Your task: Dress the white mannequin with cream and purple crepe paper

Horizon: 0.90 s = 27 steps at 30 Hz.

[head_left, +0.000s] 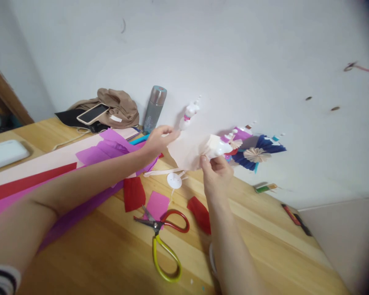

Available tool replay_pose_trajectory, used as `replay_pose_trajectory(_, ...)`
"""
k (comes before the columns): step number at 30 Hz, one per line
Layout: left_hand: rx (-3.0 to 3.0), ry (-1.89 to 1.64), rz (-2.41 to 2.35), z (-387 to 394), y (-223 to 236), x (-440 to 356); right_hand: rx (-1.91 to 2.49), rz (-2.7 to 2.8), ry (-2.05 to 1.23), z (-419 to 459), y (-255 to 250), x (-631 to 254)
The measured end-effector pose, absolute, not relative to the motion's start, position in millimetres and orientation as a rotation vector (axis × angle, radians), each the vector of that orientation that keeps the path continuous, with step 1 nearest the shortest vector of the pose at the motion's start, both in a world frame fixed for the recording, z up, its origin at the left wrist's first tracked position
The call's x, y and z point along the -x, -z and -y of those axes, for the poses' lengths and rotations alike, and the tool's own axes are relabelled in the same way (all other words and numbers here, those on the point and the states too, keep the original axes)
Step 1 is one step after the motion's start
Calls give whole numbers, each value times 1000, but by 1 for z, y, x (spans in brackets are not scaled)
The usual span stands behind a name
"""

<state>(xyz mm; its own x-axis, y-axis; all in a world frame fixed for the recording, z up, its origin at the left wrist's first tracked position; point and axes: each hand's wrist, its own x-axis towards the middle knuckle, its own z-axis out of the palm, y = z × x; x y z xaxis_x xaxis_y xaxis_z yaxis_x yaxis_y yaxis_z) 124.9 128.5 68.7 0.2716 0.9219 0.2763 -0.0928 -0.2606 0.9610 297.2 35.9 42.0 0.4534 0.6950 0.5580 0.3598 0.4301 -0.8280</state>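
My left hand (160, 141) pinches the left edge of a pale pink sheet of crepe paper (183, 153). At the sheet's right end, gathered into folds, my right hand (217, 170) grips it together with a glossy white figurine (222, 148), which lies tilted. Behind the sheet stands another white figurine (190, 112) with a pink band at its neck. Just right of my right hand are more figurines, dressed in folded paper, one with a dark blue pleated skirt (249, 157) and a cream paper fan (257, 155). Their lower parts are partly hidden.
Open scissors (156, 225) with red and yellow handles lie on the wooden table (110, 241), among red paper pieces (134, 194) and a pink square (158, 203). Coloured sheets (101, 147) are at left. A thermos (155, 108), phone (92, 114) and brown cloth (119, 106) stand near the wall.
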Motion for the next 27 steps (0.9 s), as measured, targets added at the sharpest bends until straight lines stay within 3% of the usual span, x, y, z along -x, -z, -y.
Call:
replay_pose_trajectory(4,-2026,-1207,-575,-135,-88,-129,1160,1143,-298,-36,-42,-296)
replay_pose_trajectory(9,-2293,-1373,-396,-135,-89,-144,1155,1147,-277,-35,-43,-295)
replay_pose_trajectory(27,-1996,-1137,-467,-121,-94,-134,1174,1161,-296,-33,-45,-294)
